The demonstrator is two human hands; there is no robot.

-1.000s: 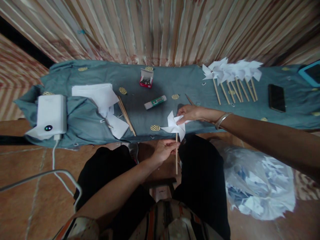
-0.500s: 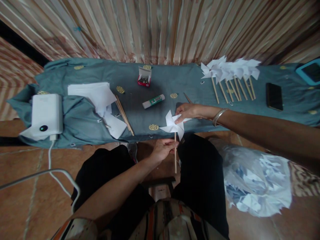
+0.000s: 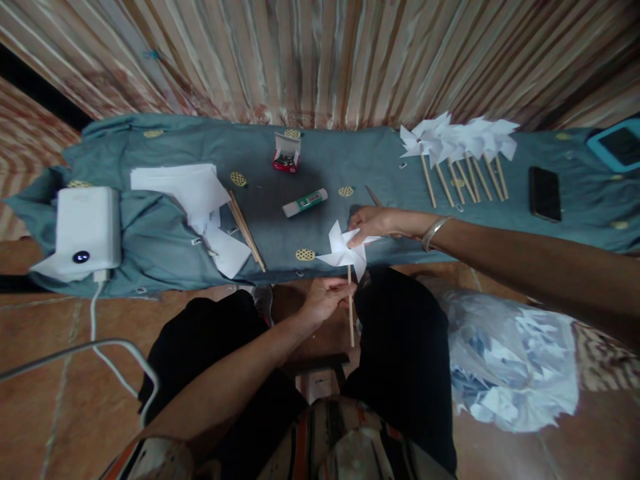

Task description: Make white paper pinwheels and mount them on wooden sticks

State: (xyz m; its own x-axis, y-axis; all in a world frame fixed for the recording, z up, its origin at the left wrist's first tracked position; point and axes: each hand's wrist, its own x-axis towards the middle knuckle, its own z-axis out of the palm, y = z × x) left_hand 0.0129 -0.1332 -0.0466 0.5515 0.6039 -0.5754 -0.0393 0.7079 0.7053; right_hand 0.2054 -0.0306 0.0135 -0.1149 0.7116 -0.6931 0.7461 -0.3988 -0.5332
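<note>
A white paper pinwheel [image 3: 343,253] on a wooden stick [image 3: 351,320] is held between both hands at the near table edge. My left hand [image 3: 327,298] is closed around the stick just below the paper blades. With thumb and fingers, my right hand [image 3: 373,225] grips the pinwheel's head from the right side; part of the head is hidden behind the fingers. Just beyond my right hand lies a thin pointed tool [image 3: 373,195], its rear end covered by that hand. A glue stick [image 3: 305,203] lies a little farther back.
A small red box of metal pins [image 3: 287,160] stands open at the back. Paper sheets [image 3: 175,180] and loose sticks [image 3: 246,230] lie left, beside a white power bank [image 3: 89,227]. Finished pinwheels [image 3: 457,140] and a phone [image 3: 545,193] lie right; a plastic bag [image 3: 515,367] stands on the floor.
The view has shifted slightly, so the table items appear a little farther left. Both hands keep the same grip on the pinwheel.
</note>
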